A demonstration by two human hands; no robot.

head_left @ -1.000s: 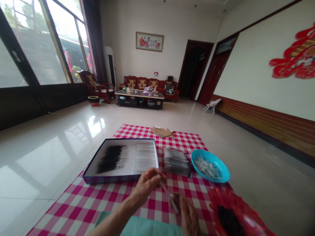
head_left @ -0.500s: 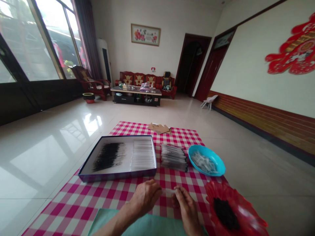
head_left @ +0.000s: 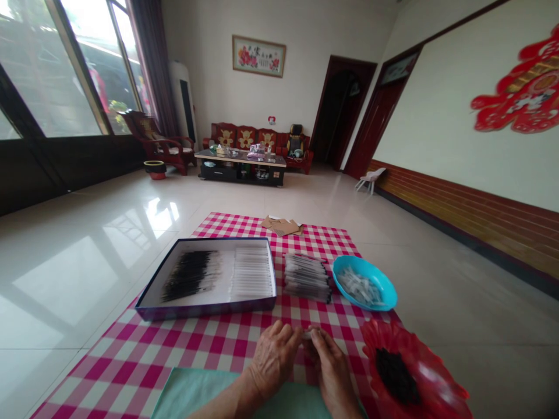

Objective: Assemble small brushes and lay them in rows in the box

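Checked tablecloth (head_left: 109,364) bears a box (head_left: 205,311); at its near side, left hand (head_left: 276,355) and right hand (head_left: 331,361) pinch a mostly hidden tube (head_left: 307,336). Pens (head_left: 305,277) right of the box look finished; refills (head_left: 190,274) and barrels (head_left: 251,272) inside remain.

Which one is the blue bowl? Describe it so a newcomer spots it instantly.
Start at the pink-and-white checked cloth. Near its right edge, just right of the stack of pale sticks, sits the blue bowl. Unlike the red flower-shaped dish nearer the camera, which holds a black heap, it is bright blue and holds loose pale pieces.
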